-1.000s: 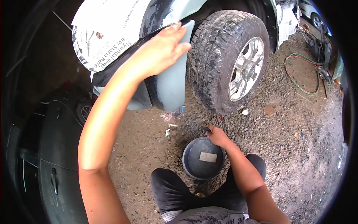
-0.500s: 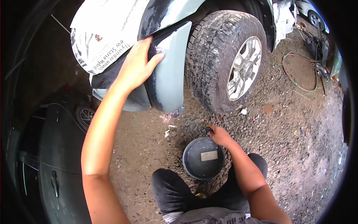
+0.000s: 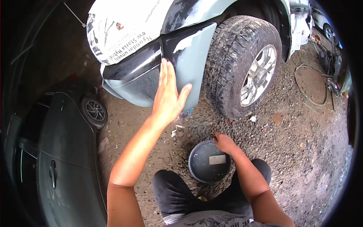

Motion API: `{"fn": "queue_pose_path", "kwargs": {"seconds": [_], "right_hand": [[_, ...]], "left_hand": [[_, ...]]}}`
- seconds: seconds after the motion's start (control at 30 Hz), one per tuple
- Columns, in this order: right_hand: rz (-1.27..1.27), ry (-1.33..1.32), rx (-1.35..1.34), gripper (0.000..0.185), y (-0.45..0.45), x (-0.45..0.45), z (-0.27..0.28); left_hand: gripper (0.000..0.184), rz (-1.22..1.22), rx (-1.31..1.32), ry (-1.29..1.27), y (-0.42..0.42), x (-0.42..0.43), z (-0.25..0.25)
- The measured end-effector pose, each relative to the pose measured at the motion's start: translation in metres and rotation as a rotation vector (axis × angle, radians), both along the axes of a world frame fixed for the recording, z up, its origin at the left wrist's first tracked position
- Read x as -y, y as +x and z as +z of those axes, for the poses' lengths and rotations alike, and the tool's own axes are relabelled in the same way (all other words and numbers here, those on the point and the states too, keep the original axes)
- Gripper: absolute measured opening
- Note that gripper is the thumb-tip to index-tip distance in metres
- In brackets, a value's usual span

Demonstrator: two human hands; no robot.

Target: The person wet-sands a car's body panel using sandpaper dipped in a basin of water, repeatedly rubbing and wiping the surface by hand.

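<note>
My left hand (image 3: pixel 168 94) lies against the grey and black bumper corner (image 3: pixel 193 64) of a car, fingers stretched out and thumb apart, with nothing in it. Wet-looking black patches and a pale streak mark the painted surface near the fingertips. Down by my knees, my right hand (image 3: pixel 224 143) is closed at the far rim of a round dark bucket (image 3: pixel 191 166). A small dark item shows at its fingers, too hidden to name. Inside the bucket is a pale rectangular block (image 3: pixel 217 159).
Newspaper (image 3: pixel 124 30) covers the headlight area. A muddy tyre (image 3: pixel 230 68) stands right of the bumper, turned outward. A dark car (image 3: pixel 68 136) is parked on the left. Gravel ground (image 3: pixel 295 151) spreads to the right, with a looped hose (image 3: pixel 296 75) on it.
My left hand has slid down and right along the bumper, away from the newspaper edge. My right hand stays by the bucket rim, and less of its dark item shows. The view has shifted slightly.
</note>
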State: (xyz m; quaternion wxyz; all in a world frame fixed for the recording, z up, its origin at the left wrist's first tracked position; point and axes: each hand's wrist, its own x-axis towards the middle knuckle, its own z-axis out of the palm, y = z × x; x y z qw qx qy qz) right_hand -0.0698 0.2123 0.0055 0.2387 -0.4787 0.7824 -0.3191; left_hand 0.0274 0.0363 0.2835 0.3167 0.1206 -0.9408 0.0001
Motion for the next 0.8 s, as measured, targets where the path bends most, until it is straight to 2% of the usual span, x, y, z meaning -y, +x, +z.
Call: {"fn": "queue_pose_path", "kwargs": {"seconds": [0.17, 0.5, 0.57, 0.67, 0.8], "right_hand": [[-0.003, 0.023, -0.038, 0.03, -0.003, -0.002, 0.0], [-0.026, -0.06, -0.032, 0.035, -0.002, -0.013, 0.009], [-0.019, -0.038, -0.064, 0.034, -0.003, -0.012, -0.002], [-0.014, -0.012, -0.071, 0.034, -0.008, -0.01, -0.011], [-0.099, 0.074, 0.065, 0.033, -0.008, -0.008, 0.003]], "left_hand": [[0.088, 0.01, -0.039, 0.083, 0.015, 0.007, -0.034], [0.087, 0.044, -0.083, 0.144, 0.05, 0.035, -0.159], [0.088, 0.058, -0.091, 0.223, 0.055, 0.033, -0.178], [0.088, 0.062, -0.093, 0.298, 0.058, 0.026, -0.187], [0.087, 0.009, -0.232, 0.194, 0.028, 0.013, -0.14]]}}
